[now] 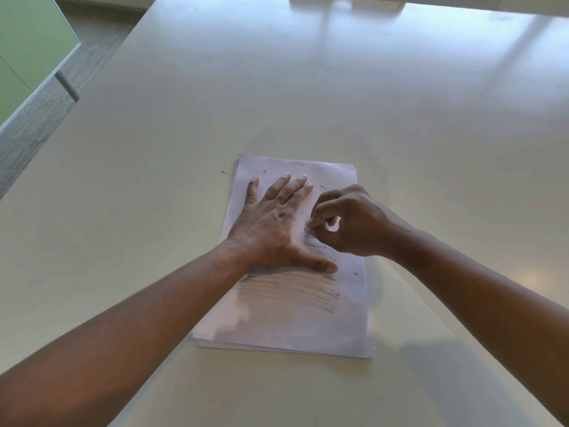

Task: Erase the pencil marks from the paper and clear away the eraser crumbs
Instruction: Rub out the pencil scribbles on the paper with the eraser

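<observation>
I see the paper [295, 318] lying on the pale table [184, 149], a thin stack with the top sheet slightly askew, and I place everything else from it. My left hand [274, 223] lies flat on its upper half, fingers straight and spread, thumb stretched toward the sheet's right edge. My right hand [348, 223] sits over the right middle of the paper, fingers curled, pinching a small pale eraser [307, 228] whose tip meets the sheet; so little of it shows that I take it for an eraser with some caution. Just below the left thumb, pencil marks [289, 291] run in rough horizontal strokes across the paper's lower middle. Dark eraser crumbs [323, 186] dot the top right of the sheet, and a few lie on the table just left of it.
</observation>
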{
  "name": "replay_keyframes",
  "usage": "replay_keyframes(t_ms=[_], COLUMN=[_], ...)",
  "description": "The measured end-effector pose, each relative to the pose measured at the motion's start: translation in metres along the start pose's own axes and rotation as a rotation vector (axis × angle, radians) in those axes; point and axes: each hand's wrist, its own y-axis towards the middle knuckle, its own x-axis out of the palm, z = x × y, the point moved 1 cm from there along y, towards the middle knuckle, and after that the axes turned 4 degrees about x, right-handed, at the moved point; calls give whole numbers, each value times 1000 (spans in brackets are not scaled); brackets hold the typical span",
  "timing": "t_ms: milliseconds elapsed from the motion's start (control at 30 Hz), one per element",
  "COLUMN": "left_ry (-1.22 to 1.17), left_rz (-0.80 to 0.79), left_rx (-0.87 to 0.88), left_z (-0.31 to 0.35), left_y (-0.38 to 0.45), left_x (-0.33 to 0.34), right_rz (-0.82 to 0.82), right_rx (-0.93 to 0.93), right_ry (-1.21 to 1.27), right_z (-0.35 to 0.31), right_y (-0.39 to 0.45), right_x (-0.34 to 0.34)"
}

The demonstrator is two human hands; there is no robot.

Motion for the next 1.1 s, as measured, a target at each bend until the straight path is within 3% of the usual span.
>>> replay_keyframes(t_ms=[200,400,600,833,1000,1100], left_ry=[-6,-4,-2,-17,-13,-12], left_rz=[4,-13,7,-1,-1,3], left_rx=[0,4,1,4,-7,-11], left_z=[0,-1,0,0,2,1], left_y=[-1,0,0,0,-1,0], left_x=[-1,-2,-2,-1,-2,-2], right_rz=[156,-92,126,-141,88,37], right_rx=[73,-76,17,-94,-14,-57], right_ry=[-36,88,5,66,-17,18], right_z=[18,-8,17,-5,19,12], right_y=[16,-6,18,-9,20,13], right_x=[-1,6,-1,2,-4,-2])
